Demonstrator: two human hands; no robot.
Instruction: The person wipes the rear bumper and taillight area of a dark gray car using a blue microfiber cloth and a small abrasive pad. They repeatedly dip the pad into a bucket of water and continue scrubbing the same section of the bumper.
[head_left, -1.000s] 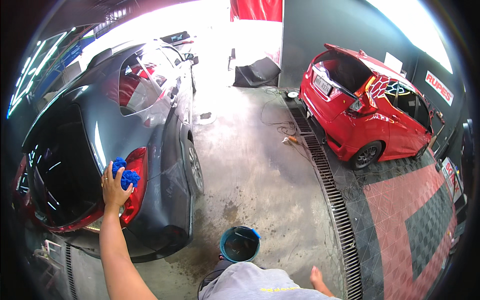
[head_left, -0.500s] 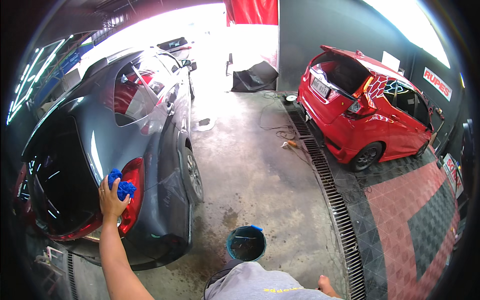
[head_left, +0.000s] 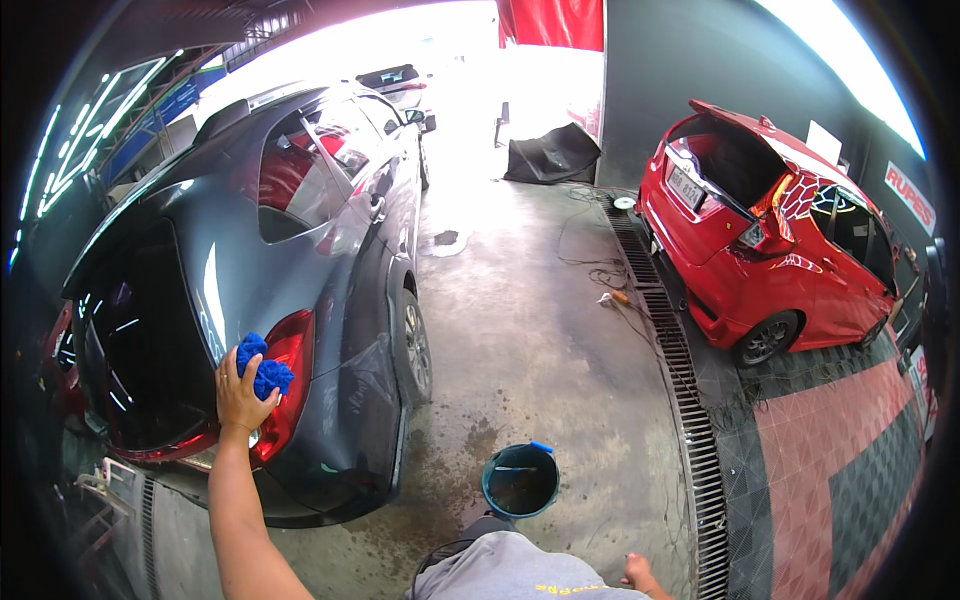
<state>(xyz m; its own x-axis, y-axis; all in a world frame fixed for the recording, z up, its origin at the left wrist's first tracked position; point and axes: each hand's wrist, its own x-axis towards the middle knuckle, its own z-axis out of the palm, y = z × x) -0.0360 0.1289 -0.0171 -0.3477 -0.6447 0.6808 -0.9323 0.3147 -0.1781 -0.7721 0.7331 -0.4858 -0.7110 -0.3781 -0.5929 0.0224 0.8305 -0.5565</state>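
My left hand (head_left: 240,400) is closed around a bunched blue cloth (head_left: 265,372). It presses the cloth against the red tail light (head_left: 295,345) at the rear corner of a dark grey car (head_left: 345,440), beside the black rear window (head_left: 140,340). My right hand (head_left: 637,572) hangs low by my side, away from both cars; its fingers are mostly hidden from view. On the floor in front of me stands a dark bucket (head_left: 488,487) with a blue piece on its rim (head_left: 542,447) and a murky inside.
A red hatchback (head_left: 720,235) with its tailgate raised is parked at the right. A long floor grate (head_left: 690,410) runs between the cars, with cables and an orange-handled thing (head_left: 619,298) near it. Black sheeting (head_left: 552,155) lies by the far wall. Wet spots mark the concrete (head_left: 470,440).
The whole scene has shifted rightward in view as my head turned slightly left. My left hand stays with the blue cloth at the tail light.
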